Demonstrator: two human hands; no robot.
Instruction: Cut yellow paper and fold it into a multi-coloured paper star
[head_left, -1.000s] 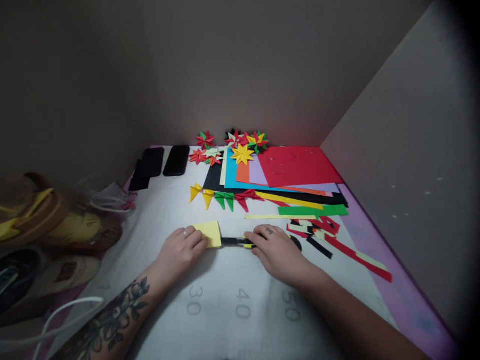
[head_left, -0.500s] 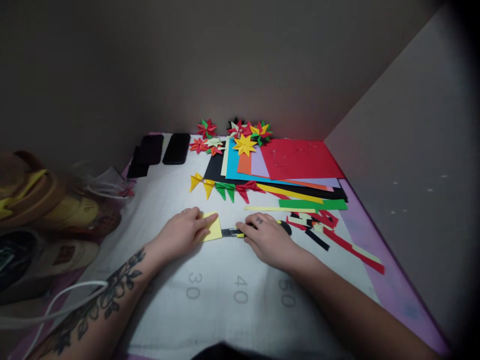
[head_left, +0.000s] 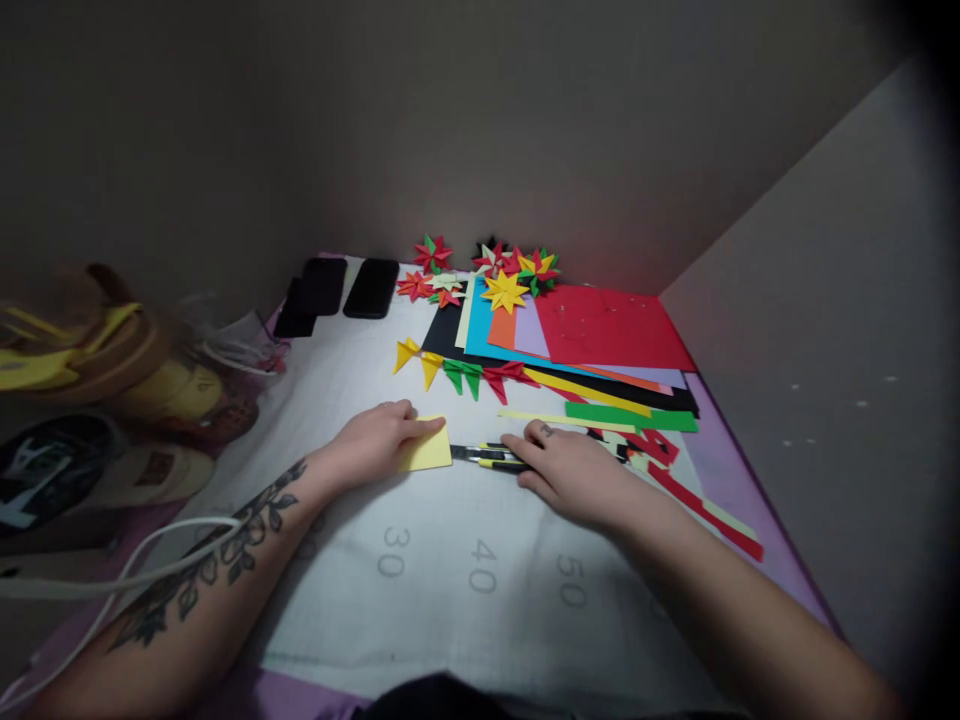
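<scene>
Near the middle of the frame, the yellow paper (head_left: 431,450) lies flat, with the cutter (head_left: 499,456) level at its right edge, blade toward it; from here I can't tell whether the tip is inside. I'd call this the cutting step, and it seems to need the sheet pinned firmly and the blade guided evenly. The left hand (head_left: 373,440) comes in from the lower left, forefinger stretched over the paper; whether the other fingers pinch it, I can't see. The right hand (head_left: 571,468), reaching from the lower right, has its fingers wrapped over the cutter's handle. Just above sits a row of folded points (head_left: 461,376), with paper stars (head_left: 504,291) higher up.
</scene>
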